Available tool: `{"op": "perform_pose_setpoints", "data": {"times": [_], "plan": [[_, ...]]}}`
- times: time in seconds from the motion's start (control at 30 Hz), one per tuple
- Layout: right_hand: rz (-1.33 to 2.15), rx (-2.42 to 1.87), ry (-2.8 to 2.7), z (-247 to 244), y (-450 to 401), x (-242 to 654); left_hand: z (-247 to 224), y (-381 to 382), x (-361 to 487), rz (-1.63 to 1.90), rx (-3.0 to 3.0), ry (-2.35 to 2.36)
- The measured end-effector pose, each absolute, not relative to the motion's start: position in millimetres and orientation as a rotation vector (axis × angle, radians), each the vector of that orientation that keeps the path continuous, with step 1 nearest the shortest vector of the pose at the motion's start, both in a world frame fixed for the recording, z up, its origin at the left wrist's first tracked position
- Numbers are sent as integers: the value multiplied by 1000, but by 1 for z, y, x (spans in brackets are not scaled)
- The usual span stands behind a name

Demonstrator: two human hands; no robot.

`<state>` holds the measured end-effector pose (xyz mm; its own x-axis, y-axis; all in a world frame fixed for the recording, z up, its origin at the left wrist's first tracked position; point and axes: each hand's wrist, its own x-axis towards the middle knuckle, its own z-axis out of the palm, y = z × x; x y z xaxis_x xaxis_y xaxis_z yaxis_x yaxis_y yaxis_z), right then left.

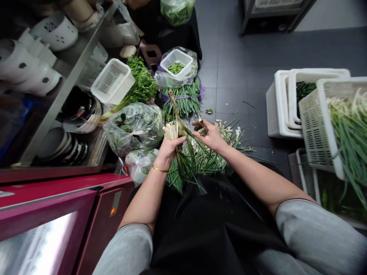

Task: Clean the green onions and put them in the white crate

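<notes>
One scallion bunch (171, 131) within the clenched left hand (169, 148), half-curled right hand (211, 136) near it, hold unclear.

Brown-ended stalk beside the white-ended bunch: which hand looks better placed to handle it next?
Probably the right hand: it is close to the leafy part of the brown-ended stalk, while the left hand is occupied gripping the white-ended bunch.

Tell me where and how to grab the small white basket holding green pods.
Take the basket by opposite sides of its rim, probably from above: its top is open, the rim stands above the green pods, and clear plastic crowds its lower sides.
</notes>
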<state>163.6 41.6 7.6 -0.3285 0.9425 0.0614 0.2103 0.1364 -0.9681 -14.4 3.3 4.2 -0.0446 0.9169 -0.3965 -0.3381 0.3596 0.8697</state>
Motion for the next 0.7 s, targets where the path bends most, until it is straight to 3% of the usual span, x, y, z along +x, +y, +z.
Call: {"op": "perform_pose_setpoints", "data": {"times": [0.4,0.7], "plan": [[1433,-1050,-1718,7,57,173,-1,-3,-11,885,692,1068],[790,-1283,-1959,20,58,185,0,-2,-13,903,701,1117]]}}
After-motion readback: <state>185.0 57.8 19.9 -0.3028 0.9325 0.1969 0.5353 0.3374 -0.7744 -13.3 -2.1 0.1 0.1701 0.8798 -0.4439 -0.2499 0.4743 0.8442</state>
